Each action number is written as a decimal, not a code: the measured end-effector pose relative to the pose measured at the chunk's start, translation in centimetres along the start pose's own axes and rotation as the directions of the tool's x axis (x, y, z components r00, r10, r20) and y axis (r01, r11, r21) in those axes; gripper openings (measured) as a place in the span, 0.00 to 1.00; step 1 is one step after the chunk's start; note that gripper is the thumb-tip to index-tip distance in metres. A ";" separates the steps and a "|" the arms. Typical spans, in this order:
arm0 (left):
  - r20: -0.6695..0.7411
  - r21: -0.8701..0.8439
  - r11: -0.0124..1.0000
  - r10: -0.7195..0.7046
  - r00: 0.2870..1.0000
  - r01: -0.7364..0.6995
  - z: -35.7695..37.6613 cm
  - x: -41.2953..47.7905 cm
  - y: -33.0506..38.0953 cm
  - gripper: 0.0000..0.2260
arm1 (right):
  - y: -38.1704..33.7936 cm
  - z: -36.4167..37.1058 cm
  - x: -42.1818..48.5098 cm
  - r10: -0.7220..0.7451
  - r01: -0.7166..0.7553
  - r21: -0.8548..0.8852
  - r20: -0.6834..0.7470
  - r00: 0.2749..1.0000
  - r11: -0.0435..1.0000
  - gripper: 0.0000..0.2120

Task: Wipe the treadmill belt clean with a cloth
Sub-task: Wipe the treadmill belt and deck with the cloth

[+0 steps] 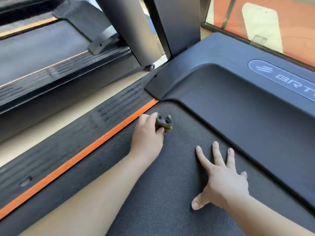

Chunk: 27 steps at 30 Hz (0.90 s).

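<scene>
Left hand (148, 133) pinches wadded cloth (164, 122) at belt (170, 184) front corner, beside orange strip (85, 154). Right hand (225, 183) flat on belt, fingers (216, 154) spread. Risk: small wad leaves unwiped streaks; belt may slip under bracing palm.

place: gym | evidence: two treadmills (238, 99) (42, 53) side by side, glass wall (272, 23)

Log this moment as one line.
left hand: grips cloth | right hand: flat on belt | cloth: near orange strip

Left hand (148, 133) and cloth (165, 123) left of right hand (223, 179) on belt (162, 193)
</scene>
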<state>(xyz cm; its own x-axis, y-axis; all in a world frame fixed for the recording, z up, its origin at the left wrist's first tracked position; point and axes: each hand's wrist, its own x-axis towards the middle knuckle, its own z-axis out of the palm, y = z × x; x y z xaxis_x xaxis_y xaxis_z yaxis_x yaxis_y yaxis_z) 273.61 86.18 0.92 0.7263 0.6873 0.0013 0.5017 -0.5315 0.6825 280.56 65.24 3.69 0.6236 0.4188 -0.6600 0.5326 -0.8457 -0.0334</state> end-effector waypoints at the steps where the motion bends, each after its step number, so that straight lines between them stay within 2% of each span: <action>1: 0.048 0.045 0.993 -0.112 0.993 0.110 -0.1 0.9 -0.3 0.23 | 0.0 0.1 0.0 -0.001 0.001 0.003 -0.003 1.000 1.000 0.78; 2: 0.086 0.078 0.979 -0.194 0.977 0.188 -0.2 1.6 -0.3 0.24 | 0.0 0.1 0.0 -0.002 0.002 0.006 -0.007 1.000 1.000 0.78; 4: 0.114 0.068 0.963 -0.266 0.957 0.259 -0.4 2.2 0.3 0.21 | 0.1 0.0 -0.1 -0.002 0.002 0.005 -0.007 1.000 1.000 0.78; 7: 0.112 -0.009 0.980 -0.197 0.974 0.199 -1.2 2.0 1.3 0.14 | 0.1 -0.1 0.0 -0.003 0.003 0.008 0.004 1.000 1.000 0.78; 10: 0.168 -0.257 0.955 -0.108 0.980 0.149 -2.2 1.2 2.3 0.18 | 0.1 0.0 0.0 0.002 -0.002 0.008 0.003 1.000 1.000 0.78; 11: 0.157 -0.286 0.951 -0.077 0.985 0.120 -2.7 0.9 2.8 0.19 | 0.1 0.0 -0.1 0.003 -0.003 0.008 0.002 1.000 1.000 0.78; 13: 0.098 -0.235 0.970 -0.042 0.994 0.064 -3.7 0.5 3.6 0.17 | 0.1 0.0 -0.1 -0.001 0.001 0.007 -0.007 1.000 1.000 0.78; 15: 0.095 -0.223 0.974 -0.016 0.995 0.037 -4.7 -0.1 4.3 0.16 | 0.1 0.0 -0.1 -0.006 0.006 0.005 -0.009 1.000 1.000 0.78; 17: 0.177 -0.308 0.948 -0.018 0.984 0.073 -5.0 -0.9 4.3 0.23 | 0.1 0.1 -0.1 -0.006 0.006 0.005 -0.012 1.000 1.000 0.78; 20: 0.373 -0.342 0.889 -0.170 0.912 0.305 -4.4 -2.1 3.4 0.44 | 0.1 0.0 -0.1 -0.007 0.007 0.018 -0.012 1.000 1.000 0.78; 21: 0.407 -0.305 0.881 -0.223 0.885 0.363 -4.0 -2.5 3.2 0.44 | 0.1 0.0 -0.1 -0.008 0.009 0.021 -0.010 1.000 1.000 0.78; 24: 0.369 -0.253 0.850 -0.356 0.859 0.462 -3.1 -4.1 2.7 0.28 | 0.1 0.0 -0.2 -0.008 0.008 0.022 -0.007 1.000 1.000 0.78; 27: 0.297 -0.367 0.790 -0.401 0.866 0.492 -2.9 -5.4 2.0 0.14 | 0.0 -0.1 -0.3 -0.004 0.004 0.028 -0.008 1.000 1.000 0.78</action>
<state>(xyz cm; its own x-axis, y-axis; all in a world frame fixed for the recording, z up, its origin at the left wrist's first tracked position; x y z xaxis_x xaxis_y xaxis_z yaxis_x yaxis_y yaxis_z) 269.32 82.79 4.37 0.5675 0.6616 -0.4901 0.5810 0.1000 0.8077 280.41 65.15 3.94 0.6263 0.4250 -0.6536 0.5188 -0.8530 -0.0575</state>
